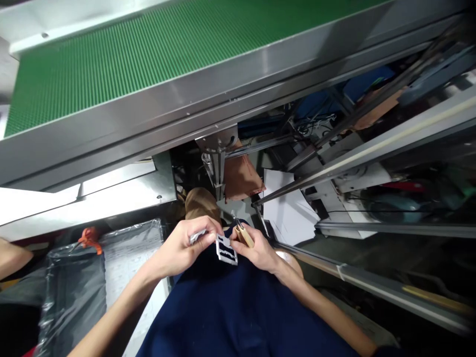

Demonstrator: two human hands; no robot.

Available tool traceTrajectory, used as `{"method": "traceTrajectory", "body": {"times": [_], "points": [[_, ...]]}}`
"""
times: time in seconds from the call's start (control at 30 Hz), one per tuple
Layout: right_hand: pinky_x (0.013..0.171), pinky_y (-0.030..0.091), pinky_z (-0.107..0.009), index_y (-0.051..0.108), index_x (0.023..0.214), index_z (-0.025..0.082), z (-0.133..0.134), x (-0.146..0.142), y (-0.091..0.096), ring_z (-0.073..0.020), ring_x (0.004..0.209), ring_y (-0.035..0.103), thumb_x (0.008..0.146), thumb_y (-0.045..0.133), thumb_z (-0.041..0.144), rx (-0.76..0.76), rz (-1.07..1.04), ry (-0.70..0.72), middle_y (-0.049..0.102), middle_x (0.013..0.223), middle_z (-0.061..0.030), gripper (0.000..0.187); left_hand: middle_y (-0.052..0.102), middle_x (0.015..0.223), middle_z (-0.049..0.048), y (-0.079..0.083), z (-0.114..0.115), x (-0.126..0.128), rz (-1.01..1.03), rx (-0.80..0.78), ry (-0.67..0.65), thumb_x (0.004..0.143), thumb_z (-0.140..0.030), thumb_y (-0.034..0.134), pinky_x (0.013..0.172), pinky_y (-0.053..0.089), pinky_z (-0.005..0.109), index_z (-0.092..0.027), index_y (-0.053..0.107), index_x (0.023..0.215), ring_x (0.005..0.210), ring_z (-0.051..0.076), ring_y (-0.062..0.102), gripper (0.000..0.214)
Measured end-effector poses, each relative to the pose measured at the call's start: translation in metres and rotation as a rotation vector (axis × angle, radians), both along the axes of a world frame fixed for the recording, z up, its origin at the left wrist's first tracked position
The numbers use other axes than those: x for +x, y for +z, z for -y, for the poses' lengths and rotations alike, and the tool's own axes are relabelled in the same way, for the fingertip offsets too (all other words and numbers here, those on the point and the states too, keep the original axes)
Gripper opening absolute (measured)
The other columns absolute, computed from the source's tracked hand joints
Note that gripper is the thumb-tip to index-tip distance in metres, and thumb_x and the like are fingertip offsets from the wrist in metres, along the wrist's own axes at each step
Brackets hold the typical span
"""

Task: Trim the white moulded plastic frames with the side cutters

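Observation:
My left hand (184,245) is closed on a small crumpled silvery piece (197,235) just above my lap. My right hand (256,248) pinches a small wooden-handled tool (243,234) with a metal tip, and its fingers also touch a small flat white-framed dark part (226,249) held between both hands. The hands nearly meet over my dark blue garment (238,307).
A green conveyor belt (148,49) in a steel frame runs overhead. A bin lined with grey plastic (74,287) stands at the left, an orange clip (89,238) on its edge. Another person's arm (11,255) enters at the far left. Metal rails and white sheets (286,208) lie to the right.

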State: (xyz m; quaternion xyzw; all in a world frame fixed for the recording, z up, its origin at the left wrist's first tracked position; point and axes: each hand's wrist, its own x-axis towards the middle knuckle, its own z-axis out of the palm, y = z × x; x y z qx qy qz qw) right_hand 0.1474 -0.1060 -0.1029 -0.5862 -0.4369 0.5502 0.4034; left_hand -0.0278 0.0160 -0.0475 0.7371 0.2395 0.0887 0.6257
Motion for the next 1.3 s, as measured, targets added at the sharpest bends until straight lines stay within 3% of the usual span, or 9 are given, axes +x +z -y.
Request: {"method": "traceTrajectory", "body": {"times": [0.13, 0.3, 0.4, 0.57, 0.93, 1.3], "points": [[0.074, 0.042, -0.024, 0.053, 0.101, 0.019, 0.007, 0.034, 0.031, -0.012, 0.079, 0.053, 0.081, 0.054, 0.023, 0.039, 0.319, 0.152, 0.058, 0.092, -0.0018, 0.02, 0.063, 0.087, 0.0042, -0.003, 0.006, 0.006, -0.019, -0.053, -0.075, 0.091, -0.028, 0.045, 0.075, 0.041, 0.027, -0.016, 0.058, 0.087, 0.08, 0.016, 0.056, 0.018], [0.071, 0.037, -0.027, 0.055, 0.094, 0.02, 0.001, 0.073, 0.08, -0.0137, 0.078, 0.05, 0.078, 0.054, 0.021, 0.094, 0.785, 0.386, 0.057, 0.086, -0.0004, 0.016, 0.058, 0.078, 0.001, 0.0, 0.002, 0.025, -0.019, -0.098, -0.161, 0.092, -0.03, 0.045, 0.068, 0.04, 0.024, -0.016, 0.055, 0.08, 0.072, 0.013, 0.052, 0.021], [0.069, 0.035, -0.028, 0.056, 0.092, 0.02, -0.005, 0.083, 0.098, -0.0149, 0.076, 0.049, 0.08, 0.054, 0.027, 0.1, 0.921, 0.508, 0.056, 0.081, -0.0009, 0.014, 0.055, 0.075, -0.0003, 0.006, -0.003, 0.034, -0.043, -0.084, -0.22, 0.091, -0.03, 0.045, 0.064, 0.038, 0.024, -0.016, 0.054, 0.078, 0.068, 0.012, 0.048, 0.022], [0.069, 0.033, -0.029, 0.058, 0.091, 0.02, -0.013, 0.089, 0.108, -0.0156, 0.074, 0.05, 0.076, 0.056, 0.023, 0.104, 1.006, 0.623, 0.056, 0.079, -0.0017, 0.015, 0.054, 0.075, -0.0009, 0.012, -0.009, 0.044, -0.052, -0.095, -0.28, 0.092, -0.028, 0.043, 0.064, 0.038, 0.024, -0.015, 0.054, 0.078, 0.069, 0.012, 0.047, 0.021], [0.064, 0.028, -0.029, 0.053, 0.082, 0.018, -0.024, 0.09, 0.127, -0.015, 0.068, 0.045, 0.068, 0.052, 0.019, 0.13, 1.198, 0.738, 0.052, 0.076, -0.0016, 0.014, 0.052, 0.071, -0.0026, 0.017, -0.015, 0.056, -0.091, -0.109, -0.324, 0.091, -0.028, 0.044, 0.061, 0.035, 0.023, -0.015, 0.052, 0.074, 0.065, 0.01, 0.045, 0.022], [0.051, 0.015, -0.027, 0.052, 0.069, 0.017, -0.036, 0.081, 0.144, -0.0141, 0.051, 0.045, 0.063, 0.049, 0.018, 0.126, 1.315, 0.848, 0.052, 0.06, -0.0027, 0.007, 0.052, 0.069, -0.0023, 0.008, -0.011, 0.055, -0.095, -0.203, -0.314, 0.09, -0.024, 0.045, 0.06, 0.034, 0.024, -0.016, 0.049, 0.071, 0.065, 0.011, 0.046, 0.021]]}}
